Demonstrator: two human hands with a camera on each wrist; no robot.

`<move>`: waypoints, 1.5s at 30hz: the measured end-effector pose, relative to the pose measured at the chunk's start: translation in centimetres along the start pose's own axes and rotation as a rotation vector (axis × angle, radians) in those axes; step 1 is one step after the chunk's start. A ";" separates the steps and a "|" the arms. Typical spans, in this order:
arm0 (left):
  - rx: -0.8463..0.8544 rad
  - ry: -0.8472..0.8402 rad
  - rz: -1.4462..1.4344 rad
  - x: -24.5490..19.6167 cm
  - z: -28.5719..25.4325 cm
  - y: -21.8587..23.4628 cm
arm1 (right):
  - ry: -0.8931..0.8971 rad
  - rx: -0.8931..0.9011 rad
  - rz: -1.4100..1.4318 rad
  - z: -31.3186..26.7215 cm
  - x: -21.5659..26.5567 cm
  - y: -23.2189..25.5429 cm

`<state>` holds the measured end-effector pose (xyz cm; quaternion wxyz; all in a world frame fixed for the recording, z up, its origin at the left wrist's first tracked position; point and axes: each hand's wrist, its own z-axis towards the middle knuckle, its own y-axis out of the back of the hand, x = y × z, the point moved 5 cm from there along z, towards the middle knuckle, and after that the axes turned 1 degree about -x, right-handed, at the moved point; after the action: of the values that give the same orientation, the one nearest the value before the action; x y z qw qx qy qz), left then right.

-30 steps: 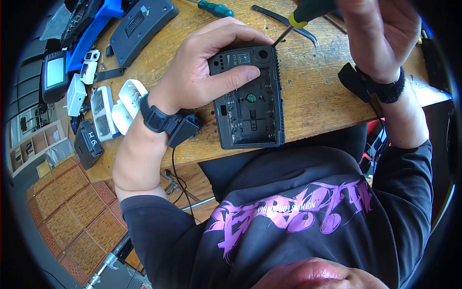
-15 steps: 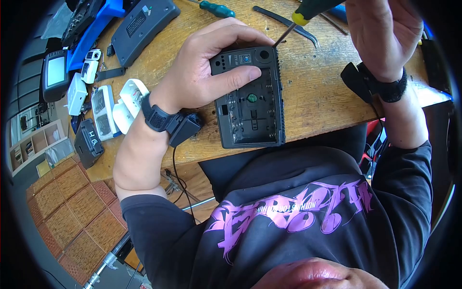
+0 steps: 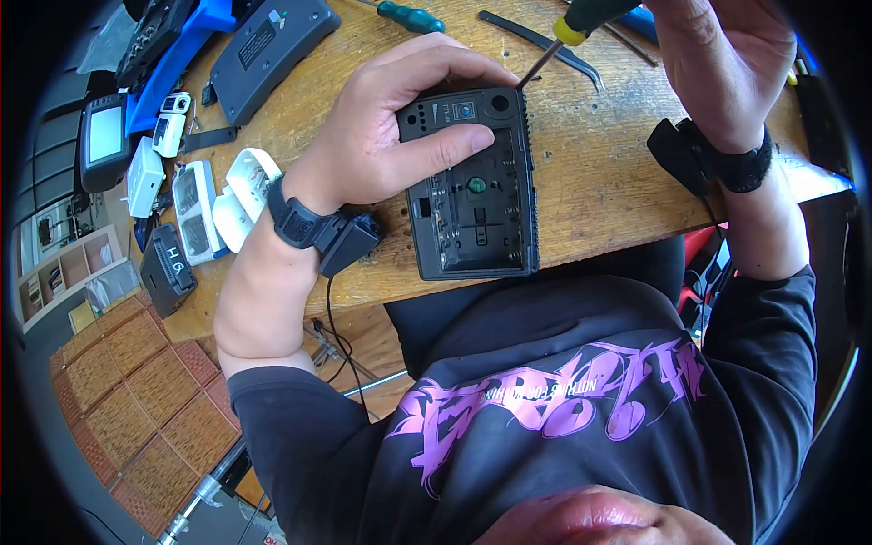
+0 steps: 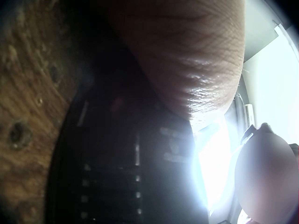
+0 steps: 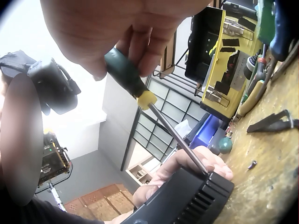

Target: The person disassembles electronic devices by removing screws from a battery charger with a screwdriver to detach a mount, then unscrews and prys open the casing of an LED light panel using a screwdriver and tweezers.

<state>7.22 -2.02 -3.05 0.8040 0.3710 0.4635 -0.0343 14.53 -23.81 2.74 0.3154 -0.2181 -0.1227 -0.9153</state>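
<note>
A black plastic device housing [image 3: 495, 163] with an open battery compartment and metal contacts stands at the table's front edge. My left hand [image 3: 372, 136] grips its far left part, thumb over the compartment's edge and fingers round the far side. In my right hand [image 3: 727, 77] is a screwdriver [image 5: 127, 74] with a green and yellow handle, pinched in the fingers. Its metal shaft slants down to the housing's far right corner, where the tip is hidden. Dark housing and part of the palm fill most of the left wrist view.
Curved tweezers [image 3: 545, 45] and a second green-handled screwdriver [image 3: 409, 15] lie beyond the housing. A small screw [image 5: 252, 164] is on the wood near its corner. At the left are a grey device cover [image 3: 268, 64], white plastic cases [image 3: 193, 209] and a black box [image 3: 167, 268].
The right hand has turned and shifted slightly at the screwdriver's handle, which moved a little to the right. The left hand and the housing have barely moved.
</note>
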 end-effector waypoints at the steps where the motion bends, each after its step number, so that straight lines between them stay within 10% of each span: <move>1: -0.003 -0.004 0.001 0.0 0.0 0.0 | -0.009 0.045 -0.020 0.1 0.2 -0.2; 18: -0.020 -0.014 -0.005 0.0 0.0 0.0 | 0.053 -0.036 -0.038 0.2 -0.8 -0.7; 22: -0.004 -0.004 -0.009 0.1 -0.1 0.0 | -0.162 -0.170 0.037 0.3 0.1 -1.0; 24: -0.004 -0.003 -0.007 0.1 -0.2 0.0 | -0.081 0.087 -0.057 1.1 1.3 -2.2; 25: -0.003 -0.003 -0.003 0.1 -0.2 0.0 | -0.139 -0.158 0.098 -0.2 -0.1 -1.8; 30: 0.003 0.003 -0.009 0.0 0.0 0.0 | -0.130 -0.185 -0.089 -0.3 0.6 -1.7; 35: 0.006 0.012 -0.011 -0.1 0.1 -0.1 | 0.105 0.042 -0.014 0.3 -0.6 0.1; 39: -0.002 0.008 -0.005 0.0 0.1 -0.1 | -0.113 -0.060 -0.091 1.1 1.3 -1.1; 45: -0.014 -0.006 -0.005 0.0 0.0 0.0 | 0.035 0.103 -0.006 0.3 -1.2 -1.3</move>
<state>7.24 -2.05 -3.08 0.8079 0.3641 0.4622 -0.0343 14.62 -22.11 2.30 0.3256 -0.1854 -0.1647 -0.9124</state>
